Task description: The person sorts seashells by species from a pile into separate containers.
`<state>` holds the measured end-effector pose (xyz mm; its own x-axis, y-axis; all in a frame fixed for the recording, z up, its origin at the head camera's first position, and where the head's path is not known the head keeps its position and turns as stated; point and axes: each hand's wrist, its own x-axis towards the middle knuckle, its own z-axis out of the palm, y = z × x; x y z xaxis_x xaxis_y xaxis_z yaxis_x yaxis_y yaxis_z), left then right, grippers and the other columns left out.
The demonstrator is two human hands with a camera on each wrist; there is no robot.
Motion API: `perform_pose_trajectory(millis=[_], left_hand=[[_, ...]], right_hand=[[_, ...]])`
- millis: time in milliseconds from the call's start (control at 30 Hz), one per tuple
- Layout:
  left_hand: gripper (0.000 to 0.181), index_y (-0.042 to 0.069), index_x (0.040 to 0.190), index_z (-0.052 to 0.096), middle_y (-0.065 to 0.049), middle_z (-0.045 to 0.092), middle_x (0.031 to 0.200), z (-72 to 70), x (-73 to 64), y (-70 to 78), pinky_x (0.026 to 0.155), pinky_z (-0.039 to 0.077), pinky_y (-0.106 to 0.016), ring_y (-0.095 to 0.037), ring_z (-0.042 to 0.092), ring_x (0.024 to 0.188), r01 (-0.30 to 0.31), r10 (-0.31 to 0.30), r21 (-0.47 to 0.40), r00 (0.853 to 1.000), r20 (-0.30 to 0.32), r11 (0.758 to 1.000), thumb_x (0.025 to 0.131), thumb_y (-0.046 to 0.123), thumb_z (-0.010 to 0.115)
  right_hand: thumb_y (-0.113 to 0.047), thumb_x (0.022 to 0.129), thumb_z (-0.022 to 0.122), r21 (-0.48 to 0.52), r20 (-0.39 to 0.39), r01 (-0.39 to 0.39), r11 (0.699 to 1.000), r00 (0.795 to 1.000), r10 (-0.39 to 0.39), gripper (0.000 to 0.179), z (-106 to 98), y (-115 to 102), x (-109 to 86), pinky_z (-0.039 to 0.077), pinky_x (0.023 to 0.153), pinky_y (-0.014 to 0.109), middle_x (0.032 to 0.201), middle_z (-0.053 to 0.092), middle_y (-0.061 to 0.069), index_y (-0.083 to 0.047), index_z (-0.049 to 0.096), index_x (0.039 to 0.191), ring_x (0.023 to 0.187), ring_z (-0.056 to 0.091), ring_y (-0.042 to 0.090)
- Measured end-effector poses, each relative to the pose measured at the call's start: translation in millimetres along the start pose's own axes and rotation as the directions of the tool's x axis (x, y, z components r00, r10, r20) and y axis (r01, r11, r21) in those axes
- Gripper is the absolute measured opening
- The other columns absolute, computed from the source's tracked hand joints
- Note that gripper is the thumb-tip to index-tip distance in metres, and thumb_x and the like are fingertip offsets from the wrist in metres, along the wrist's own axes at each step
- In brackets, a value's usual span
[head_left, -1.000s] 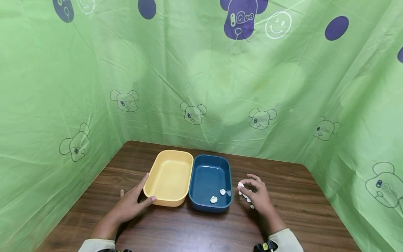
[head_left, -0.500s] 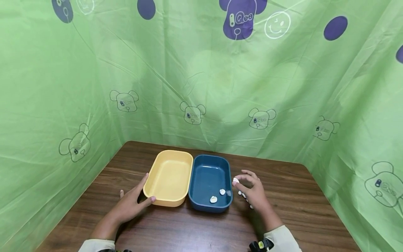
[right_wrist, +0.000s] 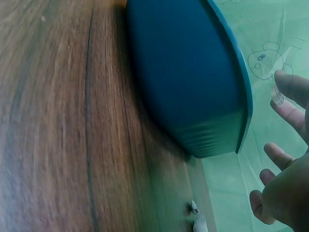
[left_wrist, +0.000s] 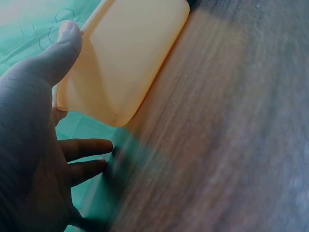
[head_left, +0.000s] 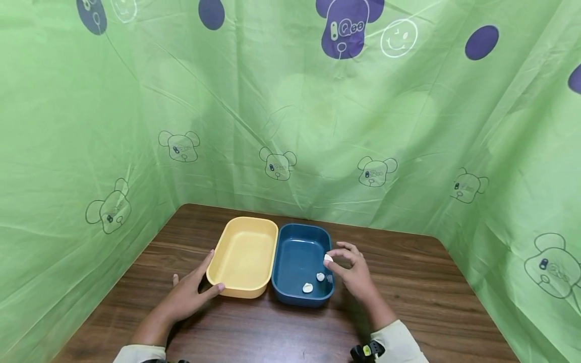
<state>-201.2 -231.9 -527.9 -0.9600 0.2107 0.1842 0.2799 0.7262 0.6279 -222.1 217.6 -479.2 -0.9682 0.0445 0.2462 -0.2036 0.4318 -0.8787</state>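
Pinching a shell (head_left: 328,258), our right hand (head_left: 355,275) is now at the blue bin (head_left: 297,264), nearer two shells (head_left: 307,288) inside; left hand (head_left: 188,297) rests, fingers spread.

pinching a small white piece (head_left: 329,258) in right hand (head_left: 355,273), by right rim of blue tray (head_left: 295,254). finding two more pieces (head_left: 307,288) in that tray, toward near end. touching yellow tray (head_left: 244,257) at near left corner with left hand (head_left: 186,298). seeing both side by side on dark wood table (head_left: 431,287), backed by green curtain (head_left: 290,106) with outlined bear faces.
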Motion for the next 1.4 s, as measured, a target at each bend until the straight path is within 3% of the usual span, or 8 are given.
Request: perform_pose_trajectory(millis=[500,800,900,1100,1200,1267,1333,1400], left_hand=[[0.100,0.025,0.178,0.014,-0.024,0.038,0.174,0.1,0.6,-1.5,0.106,0.003,-0.102,-0.061,0.042,0.153,-0.003,0.003,0.008,1.000,-0.003,1.000,0.102,0.054,0.072],[0.100,0.025,0.178,0.014,-0.024,0.036,0.174,0.8,1.1,-2.1,0.106,0.003,-0.102,-0.061,0.042,0.153,0.002,-0.002,0.012,1.000,0.004,1.000,0.102,0.055,0.072],[0.100,0.024,0.178,0.014,-0.024,0.036,0.174,0.7,1.3,-1.9,0.106,0.003,-0.102,-0.061,0.042,0.153,0.002,-0.002,0.013,1.000,0.004,1.000,0.102,0.055,0.072],[0.100,0.024,0.178,0.014,-0.024,0.037,0.174,0.7,1.2,-1.8,0.106,0.003,-0.102,-0.061,0.042,0.153,-0.003,0.003,0.014,1.000,0.000,1.000,0.102,0.055,0.072],[0.100,0.024,0.178,0.014,-0.024,0.037,0.174,0.5,1.0,-1.5,0.106,0.003,-0.102,-0.061,0.042,0.153,-0.003,0.003,0.011,1.000,0.000,1.000,0.102,0.055,0.072],[0.100,0.024,0.178,0.014,-0.024,0.037,0.174,0.5,0.9,-1.3,0.106,0.003,-0.102,-0.061,0.042,0.153,-0.003,0.003,0.010,1.000,0.000,1.000,0.102,0.055,0.072],[0.100,0.024,0.178,0.014,-0.024,0.038,0.173,0.5,0.9,-1.1,0.106,0.003,-0.102,-0.061,0.042,0.152,-0.003,0.003,0.012,1.000,-0.001,1.000,0.102,0.055,0.072],[0.100,0.025,0.178,0.014,-0.024,0.038,0.173,0.5,0.8,-1.2,0.106,0.003,-0.102,-0.061,0.043,0.152,-0.001,0.001,0.013,1.000,0.000,1.000,0.102,0.055,0.072]], right_hand=[[-0.025,0.094,0.089,-0.026,0.034,-0.006,1.000,0.999,0.007,0.025,8,9,0.8,0.034,0.120,0.069,0.159,0.056,0.016,-0.018,0.082,0.117,0.151,0.040,0.041],[-0.024,0.097,0.085,-0.010,0.009,0.002,1.000,1.000,-0.002,0.028,2,11,-0.1,0.037,0.119,0.063,0.159,0.057,0.014,-0.008,0.082,0.120,0.150,0.043,0.038],[-0.021,0.098,0.084,-0.014,-0.008,0.005,1.000,1.000,-0.005,0.028,-2,14,-0.2,0.045,0.111,0.051,0.158,0.058,0.016,-0.006,0.081,0.120,0.149,0.045,0.037],[-0.020,0.098,0.084,0.007,-0.014,-0.021,1.000,1.000,0.021,0.026,-12,20,-2.4,0.063,0.072,0.034,0.157,0.056,0.016,-0.005,0.081,0.119,0.145,0.047,0.035],[-0.021,0.098,0.084,-0.014,-0.023,-0.012,1.000,1.000,0.012,0.026,-17,23,-2.8,0.059,0.096,0.039,0.156,0.058,0.015,-0.006,0.081,0.119,0.147,0.048,0.037],[-0.022,0.098,0.084,-0.031,-0.027,-0.002,1.000,1.000,0.001,0.026,-21,26,-3.0,0.048,0.112,0.049,0.155,0.059,0.014,-0.007,0.081,0.119,0.148,0.049,0.037],[-0.022,0.098,0.084,-0.032,-0.028,-0.004,0.999,1.000,0.003,0.027,-24,28,-2.8,0.036,0.120,0.055,0.155,0.059,0.015,-0.005,0.081,0.120,0.148,0.049,0.037],[-0.020,0.098,0.084,-0.029,-0.027,-0.009,1.000,1.000,0.008,0.029,-27,32,-2.6,0.033,0.123,0.059,0.156,0.058,0.017,-0.003,0.080,0.121,0.148,0.049,0.036]])
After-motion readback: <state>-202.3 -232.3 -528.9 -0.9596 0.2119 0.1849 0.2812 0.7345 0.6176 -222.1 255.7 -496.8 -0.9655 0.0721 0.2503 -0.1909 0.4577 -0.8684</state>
